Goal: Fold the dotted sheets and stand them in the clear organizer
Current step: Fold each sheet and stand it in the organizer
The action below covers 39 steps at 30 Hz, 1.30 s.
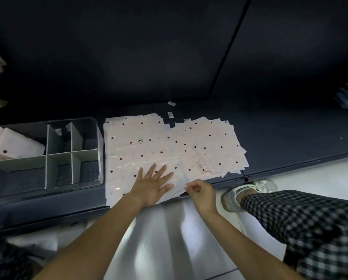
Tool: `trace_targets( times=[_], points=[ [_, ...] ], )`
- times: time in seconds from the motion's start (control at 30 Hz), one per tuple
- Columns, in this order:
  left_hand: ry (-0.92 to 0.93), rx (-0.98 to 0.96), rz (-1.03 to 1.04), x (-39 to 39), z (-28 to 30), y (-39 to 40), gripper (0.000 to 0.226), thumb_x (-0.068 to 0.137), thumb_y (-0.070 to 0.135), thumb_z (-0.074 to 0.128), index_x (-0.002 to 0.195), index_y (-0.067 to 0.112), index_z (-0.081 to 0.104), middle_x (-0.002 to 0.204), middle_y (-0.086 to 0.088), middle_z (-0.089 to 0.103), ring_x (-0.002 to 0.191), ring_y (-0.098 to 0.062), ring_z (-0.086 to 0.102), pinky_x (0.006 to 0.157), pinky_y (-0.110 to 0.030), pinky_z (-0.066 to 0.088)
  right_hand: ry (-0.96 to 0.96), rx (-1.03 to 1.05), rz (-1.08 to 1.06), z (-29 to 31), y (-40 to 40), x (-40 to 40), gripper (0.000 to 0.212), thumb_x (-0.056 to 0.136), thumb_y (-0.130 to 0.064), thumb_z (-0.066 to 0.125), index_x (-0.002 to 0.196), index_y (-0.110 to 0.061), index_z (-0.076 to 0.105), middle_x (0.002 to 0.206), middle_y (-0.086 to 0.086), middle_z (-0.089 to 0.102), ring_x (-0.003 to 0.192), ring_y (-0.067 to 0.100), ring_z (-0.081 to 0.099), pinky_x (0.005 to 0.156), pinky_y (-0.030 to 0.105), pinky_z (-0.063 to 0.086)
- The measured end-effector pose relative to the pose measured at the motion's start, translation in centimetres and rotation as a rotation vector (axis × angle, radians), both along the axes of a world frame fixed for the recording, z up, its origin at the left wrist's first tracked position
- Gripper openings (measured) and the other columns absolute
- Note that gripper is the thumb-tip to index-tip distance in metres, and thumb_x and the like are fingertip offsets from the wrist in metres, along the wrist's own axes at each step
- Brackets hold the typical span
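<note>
So, early days: few folded sheets (13, 146) standing in clear organizer (97, 158), far-left compartment. Left hand (151, 184) spread flat on top dotted sheet (140, 152), right hand (201, 194) pinching its corner. Second pile (211, 146) untouched alongside.

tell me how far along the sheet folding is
Early on. Done: some folded sheets stand in the clear organizer's far-left compartment. In hand: left hand presses the top sheet flat while right hand fingers pinch its edge. Left: both unfolded piles, including the fanned pile.
</note>
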<state>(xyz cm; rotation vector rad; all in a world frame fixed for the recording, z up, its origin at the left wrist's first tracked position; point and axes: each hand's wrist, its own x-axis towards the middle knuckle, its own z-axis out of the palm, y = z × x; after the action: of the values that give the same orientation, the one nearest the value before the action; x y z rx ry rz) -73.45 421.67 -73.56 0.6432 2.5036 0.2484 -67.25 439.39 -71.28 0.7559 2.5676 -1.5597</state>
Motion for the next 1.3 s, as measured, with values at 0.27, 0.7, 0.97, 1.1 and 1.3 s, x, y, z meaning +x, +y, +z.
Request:
trace_targets(
  times=[0.27, 0.7, 0.97, 1.1, 1.3],
  points=[
    [0.016, 0.035, 0.019, 0.4, -0.3, 0.0, 0.054, 0.096, 0.059, 0.013, 0.147, 0.047, -0.003, 0.156, 0.016, -0.018, 0.143, -0.014, -0.024, 0.114, -0.048, -0.018, 0.075, 0.139, -0.129, 0.0, -2.1, 3.3, 0.014, 0.085, -0.008, 0.061, 0.076, -0.017, 0.055, 0.071, -0.003, 0.062, 0.070, 0.017, 0.059, 0.067, 0.029, 0.047],
    [0.055, 0.072, -0.101, 3.6, 1.1, -5.5, 0.087, 0.083, 0.072, 0.039, 0.150, 0.037, -0.003, 0.153, 0.013, -0.022, 0.141, -0.011, -0.024, 0.115, -0.037, -0.017, -0.070, -0.458, -0.121, 1.2, -1.2, 1.6, 0.023, 0.087, 0.003, 0.057, 0.108, -0.007, 0.059, 0.071, 0.006, 0.058, 0.060, 0.015, 0.055, 0.056, 0.017, 0.050],
    [0.224, 0.069, -0.012, 6.9, 0.9, -8.4, 0.066, 0.098, 0.026, 0.044, 0.151, 0.031, 0.005, 0.158, 0.008, -0.004, 0.147, -0.015, 0.000, 0.117, -0.026, -0.004, -0.221, -0.672, -0.001, 2.6, 0.5, 0.8, 0.012, 0.090, -0.005, 0.058, 0.099, -0.004, 0.066, 0.075, 0.007, 0.066, 0.063, 0.014, 0.064, 0.064, 0.021, 0.054],
    [0.118, 0.323, 0.259, 6.3, 3.4, -9.1, 0.033, 0.098, 0.020, 0.046, 0.126, 0.032, 0.059, 0.130, 0.011, 0.059, 0.120, -0.011, 0.054, 0.099, -0.025, 0.042, -0.277, -0.328, 0.423, 4.4, 2.4, 0.3, 0.032, 0.076, -0.009, 0.076, 0.106, -0.016, 0.065, 0.089, 0.003, 0.061, 0.081, 0.011, 0.059, 0.080, 0.016, 0.046],
    [-0.219, 0.682, 0.417, 3.5, 8.6, -9.8, 0.028, 0.098, 0.019, 0.050, 0.071, 0.013, 0.055, 0.069, 0.000, 0.048, 0.067, -0.013, 0.043, 0.067, -0.028, 0.037, -0.065, -0.028, 0.564, 7.7, 3.7, -2.3, 0.023, 0.088, -0.017, 0.064, 0.078, 0.003, 0.068, 0.086, 0.005, 0.056, 0.078, 0.011, 0.052, 0.070, 0.011, 0.037]
  ],
)
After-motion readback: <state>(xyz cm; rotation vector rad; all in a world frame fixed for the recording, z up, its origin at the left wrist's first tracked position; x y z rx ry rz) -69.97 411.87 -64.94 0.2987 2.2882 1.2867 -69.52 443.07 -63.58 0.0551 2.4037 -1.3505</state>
